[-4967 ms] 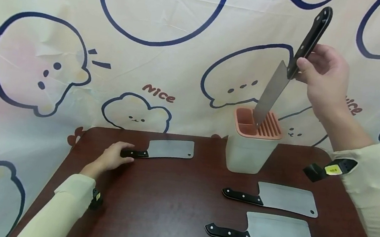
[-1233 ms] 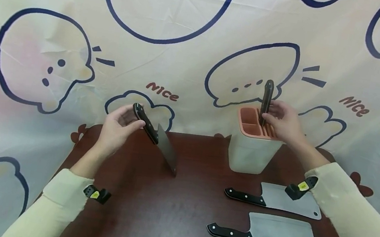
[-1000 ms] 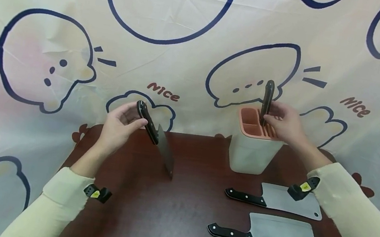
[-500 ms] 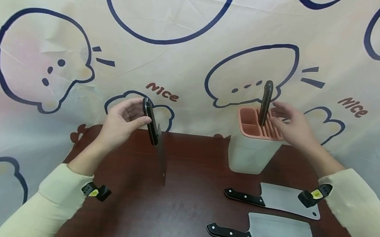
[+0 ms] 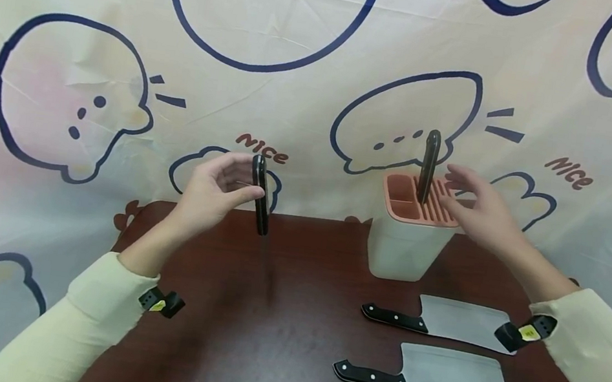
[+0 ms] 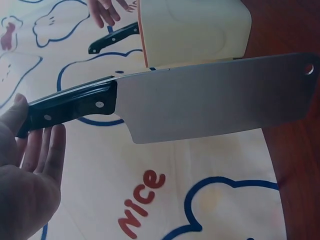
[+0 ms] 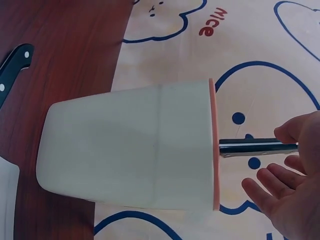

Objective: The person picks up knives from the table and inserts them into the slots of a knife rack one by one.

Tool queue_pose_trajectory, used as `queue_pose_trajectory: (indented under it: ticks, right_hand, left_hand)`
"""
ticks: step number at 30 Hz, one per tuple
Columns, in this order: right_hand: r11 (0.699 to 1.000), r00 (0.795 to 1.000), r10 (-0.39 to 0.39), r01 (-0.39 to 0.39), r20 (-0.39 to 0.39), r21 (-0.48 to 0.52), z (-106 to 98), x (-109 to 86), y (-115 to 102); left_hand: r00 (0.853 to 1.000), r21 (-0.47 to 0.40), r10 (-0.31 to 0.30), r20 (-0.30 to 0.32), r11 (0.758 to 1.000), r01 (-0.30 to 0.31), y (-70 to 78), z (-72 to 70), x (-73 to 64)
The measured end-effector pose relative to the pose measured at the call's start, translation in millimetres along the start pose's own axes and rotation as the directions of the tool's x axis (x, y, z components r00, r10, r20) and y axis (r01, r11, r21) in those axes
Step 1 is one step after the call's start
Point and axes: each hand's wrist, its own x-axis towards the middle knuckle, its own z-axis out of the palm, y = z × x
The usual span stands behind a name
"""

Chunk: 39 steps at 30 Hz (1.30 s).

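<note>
My left hand (image 5: 218, 188) pinches the black handle of a cleaver (image 6: 215, 100) between thumb and fingers. The cleaver hangs blade down, nearly edge-on in the head view, over the left part of the table. Its broad blade with a hole near the end shows fully in the left wrist view. A knife block (image 5: 400, 253), pale with an orange slotted top, stands at the back right. A second cleaver (image 5: 429, 166) is upright in one of its slots, only the black handle showing. My right hand (image 5: 482, 212) is just right of that handle, fingers spread and holding nothing.
Two more cleavers lie flat at the right of the brown table (image 5: 259, 354): an upper cleaver (image 5: 458, 320) and a lower cleaver (image 5: 452, 378), handles pointing left. A printed cloth (image 5: 284, 12) hangs behind the table's back edge.
My right hand lowered a cleaver into the block, let go and drew back rightward. My left hand lifted its cleaver off the table, turned it blade down and moved it slightly right.
</note>
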Motion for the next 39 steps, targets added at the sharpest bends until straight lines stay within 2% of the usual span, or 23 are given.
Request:
queue_pose_trajectory:
  ticks: [4,11,21,29,39]
  right_hand:
    - [1.000,1.000,-0.014,0.014,0.001,0.009,0.2,-4.4,-6.8]
    - [0.999,0.998,-0.048,0.048,0.027,0.011,6.7,-10.8,-21.7]
    - [0.993,0.995,-0.091,0.086,0.050,0.084,22.7,-14.1,-40.5]
    - [0.985,0.992,-0.110,0.100,0.069,0.139,36.5,-11.9,-50.4]
    - [0.958,0.975,-0.216,0.203,0.045,0.205,50.8,-7.9,-63.8]
  left_hand:
    - [1.000,0.003,0.013,0.012,1.000,-0.013,5.6,6.1,4.1]
    - [0.999,0.010,0.000,0.032,1.000,0.000,10.9,18.3,12.1]
    - [0.999,-0.007,0.027,0.041,1.000,-0.026,21.1,35.2,23.2]
    - [0.998,-0.024,0.016,0.065,1.000,-0.014,25.1,51.2,34.2]
    - [0.996,-0.050,0.057,0.067,0.997,-0.054,27.2,67.3,45.3]
